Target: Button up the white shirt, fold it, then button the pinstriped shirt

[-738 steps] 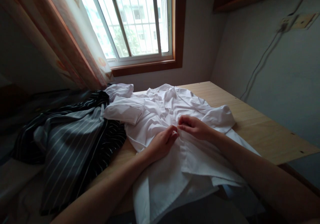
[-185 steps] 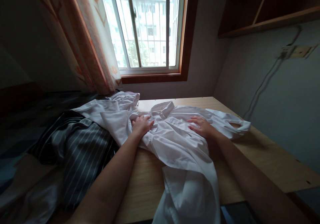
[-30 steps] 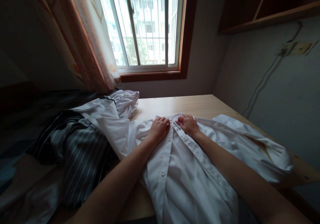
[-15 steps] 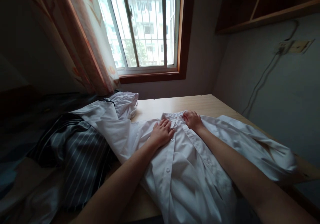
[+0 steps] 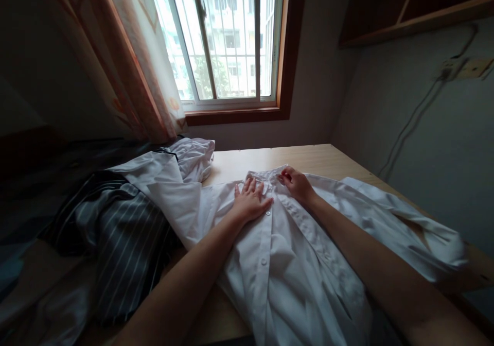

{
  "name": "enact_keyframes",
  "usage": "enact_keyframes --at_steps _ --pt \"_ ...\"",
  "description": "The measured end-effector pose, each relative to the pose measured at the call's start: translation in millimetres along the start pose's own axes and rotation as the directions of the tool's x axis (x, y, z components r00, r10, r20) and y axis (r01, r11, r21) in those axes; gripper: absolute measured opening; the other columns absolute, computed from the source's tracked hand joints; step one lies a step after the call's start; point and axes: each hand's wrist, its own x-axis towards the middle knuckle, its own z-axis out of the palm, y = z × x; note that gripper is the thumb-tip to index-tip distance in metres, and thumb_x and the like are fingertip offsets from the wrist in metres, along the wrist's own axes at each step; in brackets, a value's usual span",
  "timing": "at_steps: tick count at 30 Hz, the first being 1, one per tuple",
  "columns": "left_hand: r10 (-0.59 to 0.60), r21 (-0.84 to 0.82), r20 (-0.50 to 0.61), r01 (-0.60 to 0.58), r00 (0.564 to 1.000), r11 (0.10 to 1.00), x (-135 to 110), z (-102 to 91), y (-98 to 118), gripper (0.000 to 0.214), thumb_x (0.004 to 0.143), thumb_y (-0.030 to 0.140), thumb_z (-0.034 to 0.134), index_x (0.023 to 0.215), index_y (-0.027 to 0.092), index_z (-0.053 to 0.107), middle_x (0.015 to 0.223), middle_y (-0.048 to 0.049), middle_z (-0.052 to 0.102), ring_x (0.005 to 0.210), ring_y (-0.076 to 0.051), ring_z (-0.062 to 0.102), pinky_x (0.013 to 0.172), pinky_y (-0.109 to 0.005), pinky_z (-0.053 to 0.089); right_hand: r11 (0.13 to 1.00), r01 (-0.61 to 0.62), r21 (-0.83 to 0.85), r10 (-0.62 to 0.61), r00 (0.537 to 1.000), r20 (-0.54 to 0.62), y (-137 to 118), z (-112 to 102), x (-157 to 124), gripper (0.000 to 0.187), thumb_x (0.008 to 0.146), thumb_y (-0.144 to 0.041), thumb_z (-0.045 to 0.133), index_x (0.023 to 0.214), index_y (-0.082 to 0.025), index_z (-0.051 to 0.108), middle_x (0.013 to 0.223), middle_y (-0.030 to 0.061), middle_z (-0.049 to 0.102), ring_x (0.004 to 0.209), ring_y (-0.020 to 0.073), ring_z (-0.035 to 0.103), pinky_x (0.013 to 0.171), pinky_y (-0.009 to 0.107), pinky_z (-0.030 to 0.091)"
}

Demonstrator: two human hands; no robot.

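White shirt: The garment (image 5: 297, 284) lies front side up and rumpled on a wooden table (image 5: 309, 155), directly beneath both hands; its long axis runs from far to near, and its lower part passes out of view at the near side.
Collar: At the shirt's far end, the collar (image 5: 265, 174) sits crosswise, just beyond the left hand and beside the right, whose fingertips are the closer of the two.
Left hand: Palm down, fingers fanned wide, the hand (image 5: 250, 200) presses on the left front just short of the collar; no cloth appears gripped.
Right hand: Fingers curled in, the hand (image 5: 296, 184) appears to pinch cloth at the collar's right end, slightly farther out than its partner.
Front edges: The button strip (image 5: 261, 294) runs nearly straight toward the near side, while the right front edge (image 5: 314, 238) slants off to the right, the two parting as they come nearer.
Sleeve: One sleeve (image 5: 432, 238) stretches out on the right, past the right forearm.
Left side: A dark striped garment (image 5: 131, 243) lies heaped near left, with a bunched white cloth (image 5: 196, 155) beyond it.
Window: Daylight enters at the far side through barred glass (image 5: 231, 47), beside a flowered curtain (image 5: 135, 63).
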Motion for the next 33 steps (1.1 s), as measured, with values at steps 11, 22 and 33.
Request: enact_keyframes --at_steps 11,22,33 --pt "0.476 -0.038 -0.206 -0.493 0.855 0.869 3 3.0 -7 0.057 0.082 0.007 0.043 0.137 0.015 0.054 0.148 -0.0094 0.049 0.138 -0.021 0.04 0.117 -0.038 0.032 0.993 -0.047 -0.106 0.058 0.994 0.098 -3 11 -11 0.035 0.087 -0.033 0.062 0.119 -0.018 0.061 0.113 0.0112 0.067 0.105 0.0261 0.059 0.094 0.039 0.044" --pt "0.3 -0.147 -0.222 -0.335 0.928 0.931 -2 3.1 4 0.034 0.096 0.029 0.042 0.119 0.014 0.061 0.119 -0.0122 0.066 0.118 -0.025 0.056 0.108 -0.041 0.041 0.872 -0.275 -0.405 0.298 0.954 -0.005 32 -58 -14 0.03 0.089 -0.023 0.055 0.114 -0.017 0.07 0.121 0.0136 0.063 0.109 0.025 0.057 0.094 0.034 0.042" --pt "0.219 -0.072 0.025 -0.217 0.975 0.973 -10 -3.0 15 0.055 0.097 0.055 0.035 0.146 0.033 0.042 0.16 -0.0043 0.029 0.148 -0.036 0.018 0.115 -0.065 0.012 0.833 -0.392 -0.39 0.429 0.903 0.008 47 -71 -15 0.033 0.094 -0.04 0.046 0.099 -0.023 0.074 0.098 0.0096 0.075 0.089 0.024 0.066 0.072 0.031 0.041"
